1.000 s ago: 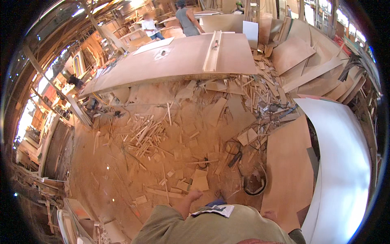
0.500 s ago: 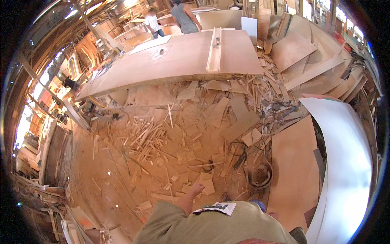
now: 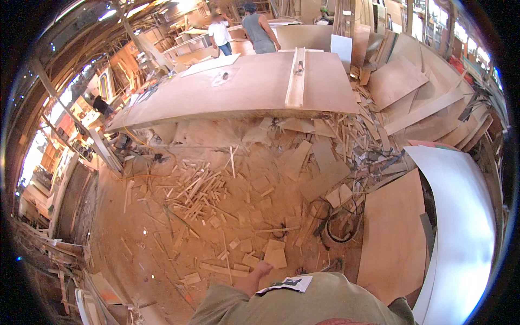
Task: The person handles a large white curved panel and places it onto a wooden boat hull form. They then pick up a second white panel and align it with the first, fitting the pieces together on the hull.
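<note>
My left hand (image 3: 262,269) hangs low in front of my olive-green shirt (image 3: 325,295), over the littered floor. Its fingers look curled closed; a small dark shape shows at their far side, and I cannot tell whether it is held. Beyond the hand on the floor lies a flat, pale square wood offcut (image 3: 275,254). My right hand is out of sight, with only a sleeve (image 3: 400,309) showing at the lower right. Ahead stands a large wood-topped worktable (image 3: 238,92). A long pale wooden strip (image 3: 294,81) lies across its right part, with a small tool (image 3: 299,67) on it.
Several wood sticks (image 3: 197,187) lie heaped on the dusty floor. A plywood sheet (image 3: 392,233) and a glossy white sheet (image 3: 460,216) lean at right, near a dark coiled hose (image 3: 341,236). Two people (image 3: 259,32) (image 3: 219,37) stand behind the table.
The view has tilted up slightly, so the table sits lower in the picture. My left hand appears lower, and the person in white has raised an arm.
</note>
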### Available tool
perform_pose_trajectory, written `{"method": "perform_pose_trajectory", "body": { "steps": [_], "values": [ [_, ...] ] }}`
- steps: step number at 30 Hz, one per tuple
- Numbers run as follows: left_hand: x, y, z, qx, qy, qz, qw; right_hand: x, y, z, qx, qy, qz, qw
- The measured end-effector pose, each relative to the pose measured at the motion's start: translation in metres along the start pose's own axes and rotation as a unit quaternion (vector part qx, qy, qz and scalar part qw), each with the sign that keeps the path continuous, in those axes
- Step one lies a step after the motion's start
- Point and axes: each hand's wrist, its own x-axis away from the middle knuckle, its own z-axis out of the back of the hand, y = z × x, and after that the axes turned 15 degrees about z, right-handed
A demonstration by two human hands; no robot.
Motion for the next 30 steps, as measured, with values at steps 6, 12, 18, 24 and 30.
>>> {"method": "perform_pose_trajectory", "body": {
  "steps": [6, 12, 18, 24, 30],
  "values": [
    [0.017, 0.003, -0.005, -0.063, 0.032, -0.012, 0.997, -0.002, -0.008, 0.005, -0.058, 0.004, -0.011, 0.998],
    [0.015, 0.020, -0.008, -0.048, 0.015, 0.007, 0.999, 0.002, -0.038, 0.012, -0.096, 0.018, -0.003, 0.995],
    [-0.002, 0.023, -0.013, 0.039, -0.021, 0.060, 0.997, -0.007, -0.042, 0.014, -0.114, 0.023, -0.007, 0.993],
    [0.005, 0.028, -0.006, -0.027, -0.025, 0.062, 0.997, -0.027, -0.008, 0.016, 0.027, 0.021, 0.004, 0.999],
    [0.011, 0.026, -0.007, -0.053, 0.006, 0.027, 0.998, -0.007, 0.005, 0.019, -0.143, 0.041, 0.028, 0.988]
  ]
}}
